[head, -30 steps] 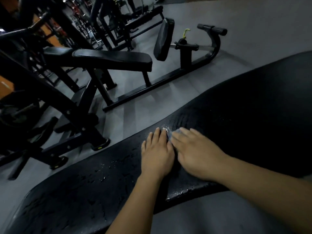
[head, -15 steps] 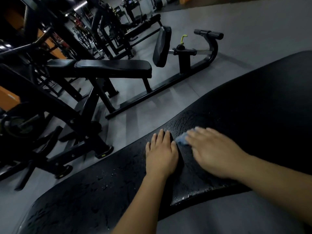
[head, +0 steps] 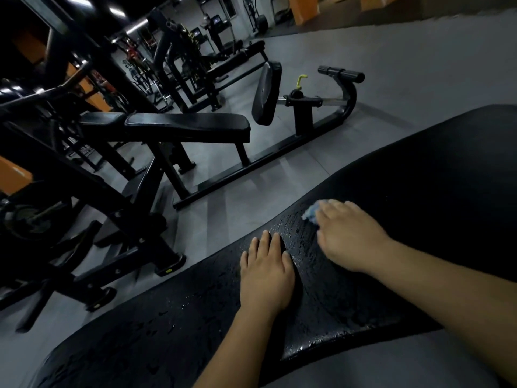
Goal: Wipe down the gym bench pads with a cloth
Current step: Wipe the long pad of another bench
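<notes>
Right hand (head: pixel 349 236) grip is lying wide, fingers fairly flat and pressing a small blue cloth (head: pixel 310 212) onto the bench pad (head: pixel 419 177) near its far edge, not closing round it. Left hand (head: pixel 265 275) is resting flat, bracing the pad. Over the last second the cloth hand is sliding away from the left one, baring a wet, beaded strip between them. Wiping is under way, and the dark stretch to the right is probably still waiting.

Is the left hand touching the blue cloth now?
Apart. The head view shows wet bench pad between the left hand and the blue cloth under the right hand.
</notes>
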`<state>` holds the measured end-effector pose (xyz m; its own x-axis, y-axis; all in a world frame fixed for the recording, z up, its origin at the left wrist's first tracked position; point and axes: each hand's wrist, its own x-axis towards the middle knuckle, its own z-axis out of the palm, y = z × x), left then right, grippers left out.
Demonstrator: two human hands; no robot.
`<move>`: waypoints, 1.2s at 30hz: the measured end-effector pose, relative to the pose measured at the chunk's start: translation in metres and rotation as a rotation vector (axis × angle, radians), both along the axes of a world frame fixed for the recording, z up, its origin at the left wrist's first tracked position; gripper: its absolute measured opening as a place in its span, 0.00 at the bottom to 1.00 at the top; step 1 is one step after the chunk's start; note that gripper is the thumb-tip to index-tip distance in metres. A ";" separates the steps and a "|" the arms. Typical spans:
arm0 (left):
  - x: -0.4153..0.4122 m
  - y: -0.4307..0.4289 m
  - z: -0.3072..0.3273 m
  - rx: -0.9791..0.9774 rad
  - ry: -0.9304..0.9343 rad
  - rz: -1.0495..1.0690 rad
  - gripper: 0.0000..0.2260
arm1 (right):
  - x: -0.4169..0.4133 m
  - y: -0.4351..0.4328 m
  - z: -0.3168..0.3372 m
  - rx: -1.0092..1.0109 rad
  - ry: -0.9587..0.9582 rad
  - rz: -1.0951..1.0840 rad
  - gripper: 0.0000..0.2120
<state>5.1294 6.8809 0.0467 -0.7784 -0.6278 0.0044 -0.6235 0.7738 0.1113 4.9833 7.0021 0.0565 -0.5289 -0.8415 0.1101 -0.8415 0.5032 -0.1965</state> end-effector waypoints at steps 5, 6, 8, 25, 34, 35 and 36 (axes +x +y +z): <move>0.003 -0.001 0.001 0.024 0.033 -0.082 0.23 | 0.057 0.013 -0.019 -0.120 0.014 0.217 0.27; 0.003 -0.001 0.001 0.033 0.042 -0.087 0.23 | 0.061 0.026 -0.020 -0.193 0.016 0.253 0.26; 0.001 -0.002 -0.001 0.025 0.042 -0.089 0.23 | 0.037 0.033 -0.022 -0.261 0.051 0.214 0.21; -0.017 -0.014 -0.005 0.039 0.117 -0.043 0.23 | -0.020 -0.076 -0.008 -0.024 -0.076 0.030 0.25; -0.019 -0.004 0.002 0.039 0.103 -0.034 0.23 | -0.014 0.021 -0.008 -0.087 -0.097 -0.052 0.22; -0.020 -0.001 0.004 0.066 0.100 -0.021 0.23 | -0.002 0.017 -0.007 -0.071 -0.093 -0.056 0.25; -0.020 0.003 0.005 0.097 0.102 -0.009 0.23 | 0.015 0.018 -0.009 -0.060 -0.078 -0.012 0.30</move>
<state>5.1090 6.8834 0.0513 -0.7827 -0.6219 0.0240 -0.5979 0.7621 0.2484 4.9985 7.0203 0.0478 -0.5477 -0.8283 0.1178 -0.8165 0.4985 -0.2913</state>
